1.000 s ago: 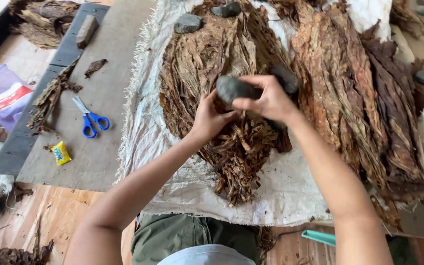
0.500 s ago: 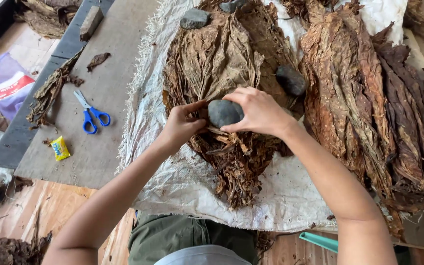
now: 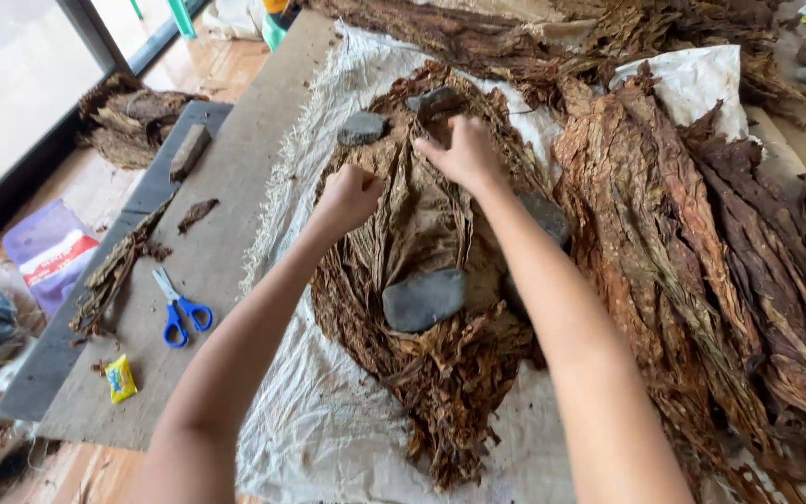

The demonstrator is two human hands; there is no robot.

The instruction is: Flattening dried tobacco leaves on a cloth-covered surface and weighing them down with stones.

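The grey stone (image 3: 424, 299), held in the right hand (image 3: 466, 154) a moment ago, now lies on the middle of the pile of dried leaves (image 3: 422, 280) on the white cloth (image 3: 328, 439). Both hands have moved up the pile: the left hand (image 3: 349, 196) is curled closed on the leaves, and the right presses them with loose fingers, holding nothing.

One head-worn camera looks steeply down, close over the pile of dried brown leaves (image 3: 440, 280), forearms entering from six o'clock.
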